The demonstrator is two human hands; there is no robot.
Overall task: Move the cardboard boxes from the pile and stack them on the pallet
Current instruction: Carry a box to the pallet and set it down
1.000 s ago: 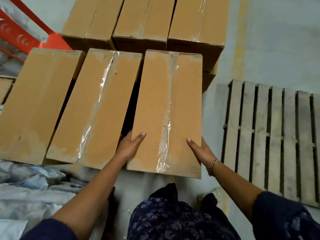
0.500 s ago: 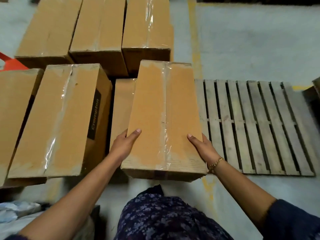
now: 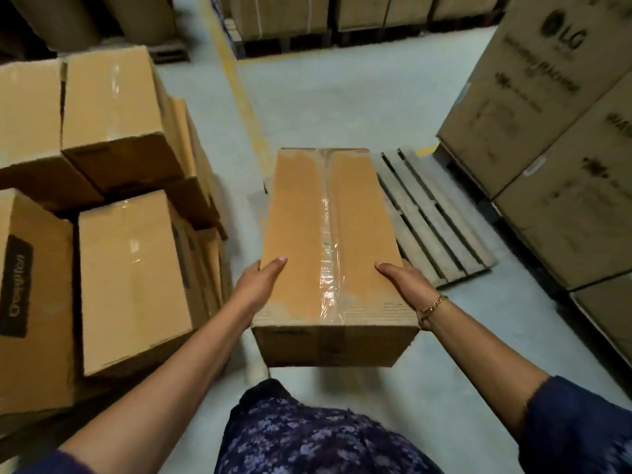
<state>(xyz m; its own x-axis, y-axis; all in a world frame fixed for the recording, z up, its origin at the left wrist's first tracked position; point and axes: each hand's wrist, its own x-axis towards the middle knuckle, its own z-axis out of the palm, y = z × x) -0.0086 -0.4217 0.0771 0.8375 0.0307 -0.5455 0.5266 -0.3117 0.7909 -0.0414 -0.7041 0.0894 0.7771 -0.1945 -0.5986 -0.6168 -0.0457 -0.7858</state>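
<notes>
I hold a long brown cardboard box [image 3: 328,241], taped down its middle, level in front of me. My left hand [image 3: 260,285] grips its near left edge and my right hand [image 3: 405,285], with a gold bracelet at the wrist, grips its near right edge. The box hangs above the floor, off the pile. The pile of similar boxes [image 3: 113,186] stands at my left. The wooden pallet [image 3: 434,220] lies on the floor beyond and right of the held box, which hides the pallet's left part.
Tall stacked printed cartons [image 3: 561,138] rise at the right, close behind the pallet. More boxes on pallets [image 3: 307,18] line the back. A yellow floor line [image 3: 239,94] runs away between the pile and the pallet on the grey concrete floor.
The box has come off the pile and now hangs free in both hands. My view has swung right and up, bringing the pallet ahead and the tall cartons into sight.
</notes>
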